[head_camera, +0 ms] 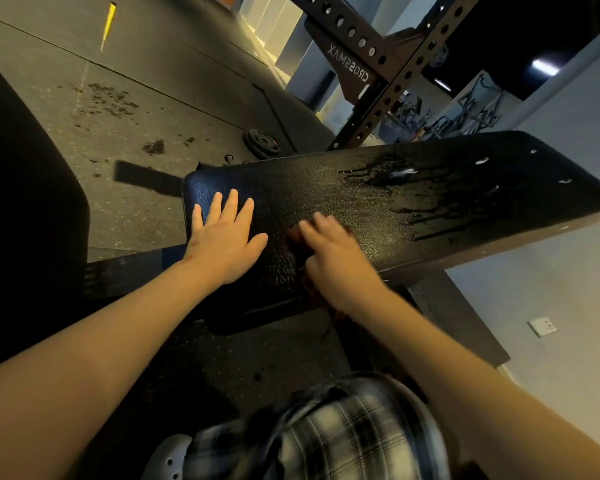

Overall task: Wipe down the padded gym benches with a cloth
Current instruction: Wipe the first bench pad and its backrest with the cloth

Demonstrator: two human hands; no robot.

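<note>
Black bench (361,202): our left hand (222,244) lies flat; our right hand (333,258) covers the cloth (293,233) — grip blurred, we cannot tell. Wet streaks (430,209) unwiped — most work left.

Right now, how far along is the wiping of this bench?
Early on, it seems. Liquid is already on the bench pad: wet streaks run down its far part, unwiped. In hand: the right hand, blurred, presses a dark red cloth on the pad's near part, and the left hand lies flat beside it. Left to do: the streaked stretch.
</note>
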